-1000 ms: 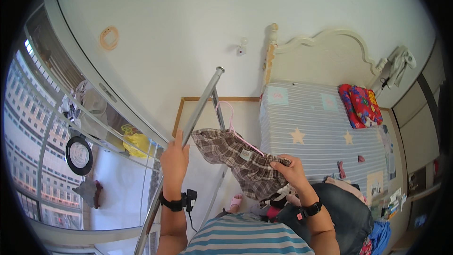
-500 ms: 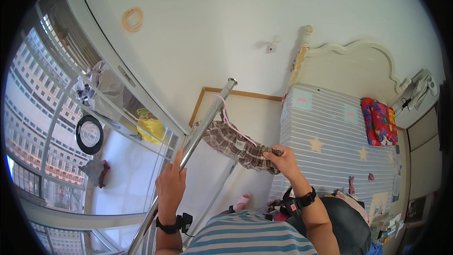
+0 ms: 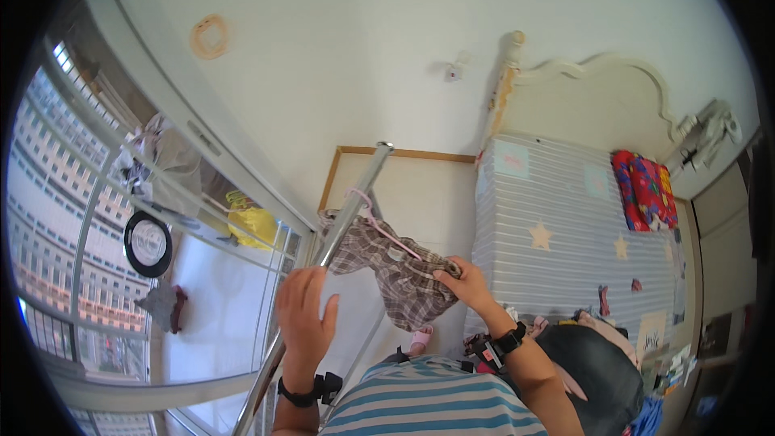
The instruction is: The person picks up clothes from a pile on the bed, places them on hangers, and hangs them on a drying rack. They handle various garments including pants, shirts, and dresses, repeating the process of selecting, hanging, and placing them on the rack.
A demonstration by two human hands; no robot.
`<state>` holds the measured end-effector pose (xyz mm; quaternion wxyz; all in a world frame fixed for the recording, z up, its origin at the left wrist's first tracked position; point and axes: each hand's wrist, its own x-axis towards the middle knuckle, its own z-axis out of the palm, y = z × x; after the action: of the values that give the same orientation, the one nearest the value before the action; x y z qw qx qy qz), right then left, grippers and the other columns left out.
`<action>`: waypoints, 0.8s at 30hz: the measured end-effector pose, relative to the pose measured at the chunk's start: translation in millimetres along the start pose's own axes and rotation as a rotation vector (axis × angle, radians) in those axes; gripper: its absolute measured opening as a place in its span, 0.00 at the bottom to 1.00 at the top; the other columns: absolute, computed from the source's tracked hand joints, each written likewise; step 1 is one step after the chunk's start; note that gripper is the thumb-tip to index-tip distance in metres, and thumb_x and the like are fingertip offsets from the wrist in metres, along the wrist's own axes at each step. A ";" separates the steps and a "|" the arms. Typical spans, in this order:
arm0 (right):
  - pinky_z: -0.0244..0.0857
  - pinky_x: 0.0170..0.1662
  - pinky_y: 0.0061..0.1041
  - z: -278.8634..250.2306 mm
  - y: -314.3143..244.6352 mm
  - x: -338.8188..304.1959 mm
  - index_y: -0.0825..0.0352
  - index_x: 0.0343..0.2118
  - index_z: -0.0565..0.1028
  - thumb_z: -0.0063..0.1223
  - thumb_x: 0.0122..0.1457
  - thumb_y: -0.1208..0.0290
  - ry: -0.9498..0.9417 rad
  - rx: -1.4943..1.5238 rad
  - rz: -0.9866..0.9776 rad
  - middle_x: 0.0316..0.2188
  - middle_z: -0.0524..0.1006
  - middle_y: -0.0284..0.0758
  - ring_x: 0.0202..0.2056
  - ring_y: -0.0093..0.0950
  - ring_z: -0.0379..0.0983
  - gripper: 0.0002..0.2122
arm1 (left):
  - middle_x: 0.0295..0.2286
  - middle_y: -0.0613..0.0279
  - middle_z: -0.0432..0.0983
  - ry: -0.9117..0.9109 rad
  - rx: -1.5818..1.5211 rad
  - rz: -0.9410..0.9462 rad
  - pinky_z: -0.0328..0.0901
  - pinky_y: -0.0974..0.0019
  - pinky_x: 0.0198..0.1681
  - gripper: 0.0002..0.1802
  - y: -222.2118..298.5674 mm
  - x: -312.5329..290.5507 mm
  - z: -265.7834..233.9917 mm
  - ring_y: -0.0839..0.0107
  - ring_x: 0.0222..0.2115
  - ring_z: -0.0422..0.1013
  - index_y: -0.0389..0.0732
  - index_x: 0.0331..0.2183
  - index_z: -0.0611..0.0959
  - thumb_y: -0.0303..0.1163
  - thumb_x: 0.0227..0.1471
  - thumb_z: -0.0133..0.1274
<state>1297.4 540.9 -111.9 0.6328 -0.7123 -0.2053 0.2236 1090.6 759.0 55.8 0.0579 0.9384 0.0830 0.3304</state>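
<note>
Brown plaid shorts (image 3: 416,291) hang from a pink hanger (image 3: 395,241), whose hook goes over the metal rail (image 3: 349,218). My right hand (image 3: 464,282) pinches the right end of the waistband, thumb on top. One leg of the shorts drops below that hand. My left hand (image 3: 307,315) lies beside the rail's lower stretch, fingers extended and thumb apart, holding nothing. Whether its fingers touch the rail I cannot tell.
A striped bed (image 3: 581,194) with a red floral folded bundle (image 3: 646,191) stands at the right. Near me on that side is a dark rounded seat (image 3: 593,371) with clothes. Glass panels and a yellow bag (image 3: 254,226) are at the left.
The shorts have dropped open lower, with a leg hanging down. My left hand has turned from a pointing finger along the rail to spread fingers. My right hand keeps its pinch.
</note>
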 end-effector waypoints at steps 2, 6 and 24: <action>0.71 0.41 0.25 -5.0 13.7 -7.6 0.69 0.50 0.74 0.66 0.55 0.64 0.083 -0.142 -0.114 0.36 0.81 0.38 0.38 0.25 0.77 0.22 | 0.42 0.54 0.76 -0.060 -0.230 0.050 0.66 0.52 0.49 0.21 10.5 10.4 29.0 0.51 0.47 0.70 0.37 0.45 0.80 0.25 0.46 0.61; 0.72 0.42 0.28 -21.7 23.9 -32.7 0.66 0.56 0.70 0.65 0.55 0.65 0.252 -0.203 -0.134 0.39 0.80 0.39 0.41 0.31 0.78 0.26 | 0.38 0.54 0.78 -0.156 -0.532 0.306 0.68 0.54 0.46 0.16 35.4 46.6 95.8 0.52 0.41 0.73 0.37 0.41 0.82 0.24 0.46 0.62; 0.71 0.39 0.21 -78.1 -3.6 -282.3 0.71 0.52 0.72 0.57 0.62 0.72 1.005 0.030 0.224 0.32 0.80 0.34 0.32 0.21 0.76 0.17 | 0.33 0.54 0.79 -0.998 -1.234 1.056 0.71 0.58 0.38 0.09 301.2 -0.1 221.1 0.54 0.35 0.76 0.36 0.37 0.83 0.28 0.51 0.58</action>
<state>1112.3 315.6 -84.0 0.6358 -0.7402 0.2048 -0.0768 1265.2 452.1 -66.3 0.4150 0.6914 -0.5748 -0.1391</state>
